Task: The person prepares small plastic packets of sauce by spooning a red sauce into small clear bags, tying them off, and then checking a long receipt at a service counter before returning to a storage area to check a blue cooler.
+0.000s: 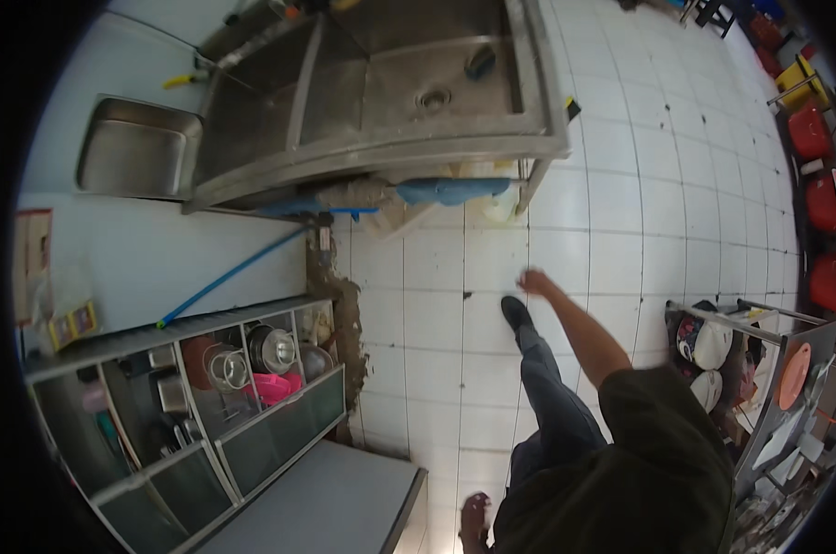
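Observation:
My right hand (533,282) hangs above the white tiled floor (432,318), near my dark shoe (516,313). Its fingers look curled in, and nothing shows in them. At the bottom edge, my left hand (475,516) is in shadow and has pale patches on it. Whether it holds something cannot be made out. Beside it stands a grey-topped cabinet (321,498). Ahead is a stainless steel double sink (418,142), with a dark object (480,64) in the basin near the drain (433,99).
A metal-framed dish cabinet (279,429) with pots stands at left, a blue pole (231,277) leaning above it. A steel basin (139,147) is beside the sink. At right are a metal rack (726,318) holding helmet-like items (705,343) and several red chairs (825,201).

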Tool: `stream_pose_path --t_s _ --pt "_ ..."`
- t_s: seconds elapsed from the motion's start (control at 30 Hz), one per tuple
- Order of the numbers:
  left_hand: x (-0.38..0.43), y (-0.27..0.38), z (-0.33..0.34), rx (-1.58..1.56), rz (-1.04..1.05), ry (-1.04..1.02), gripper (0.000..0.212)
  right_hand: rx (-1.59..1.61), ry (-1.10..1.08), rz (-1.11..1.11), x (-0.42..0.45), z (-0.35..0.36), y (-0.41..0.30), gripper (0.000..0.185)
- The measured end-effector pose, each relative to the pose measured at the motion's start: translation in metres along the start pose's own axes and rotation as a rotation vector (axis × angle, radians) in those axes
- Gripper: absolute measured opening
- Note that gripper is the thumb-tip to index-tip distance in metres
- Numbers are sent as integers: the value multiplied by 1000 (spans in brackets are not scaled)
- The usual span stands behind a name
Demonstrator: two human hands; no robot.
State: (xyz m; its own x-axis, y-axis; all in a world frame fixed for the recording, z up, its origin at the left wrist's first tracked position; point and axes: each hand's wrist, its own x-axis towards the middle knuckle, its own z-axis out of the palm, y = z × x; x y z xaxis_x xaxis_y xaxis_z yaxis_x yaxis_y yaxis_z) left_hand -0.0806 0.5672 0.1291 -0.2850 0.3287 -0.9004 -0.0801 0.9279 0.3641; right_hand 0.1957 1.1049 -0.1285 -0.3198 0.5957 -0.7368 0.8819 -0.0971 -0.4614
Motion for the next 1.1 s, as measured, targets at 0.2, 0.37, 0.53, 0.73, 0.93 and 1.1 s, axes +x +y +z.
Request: stream_pose_path --t_s 0.2,0.37,0.53,0.73,0.93,1.1 --pt "-19 282 1 -20 105 341 27 1245 539 178 92 -134 -68 48" --pt "9 286 -5 -46 220 219 25 1123 595 59 118 -126 -52 36" --pt "48 229 -7 -30 266 189 32 399 548 -332 39 -50 -124 31" --pt "101 342 29 282 805 390 47 650 398 -582 -166 -67 -279 23" --pt "95 443 30 305 869 -275 55 695 449 -382 -254 -103 -295 31" --pt "44 456 78 97 987 -508 51 701 544 -311 -328 -70 -263 42"
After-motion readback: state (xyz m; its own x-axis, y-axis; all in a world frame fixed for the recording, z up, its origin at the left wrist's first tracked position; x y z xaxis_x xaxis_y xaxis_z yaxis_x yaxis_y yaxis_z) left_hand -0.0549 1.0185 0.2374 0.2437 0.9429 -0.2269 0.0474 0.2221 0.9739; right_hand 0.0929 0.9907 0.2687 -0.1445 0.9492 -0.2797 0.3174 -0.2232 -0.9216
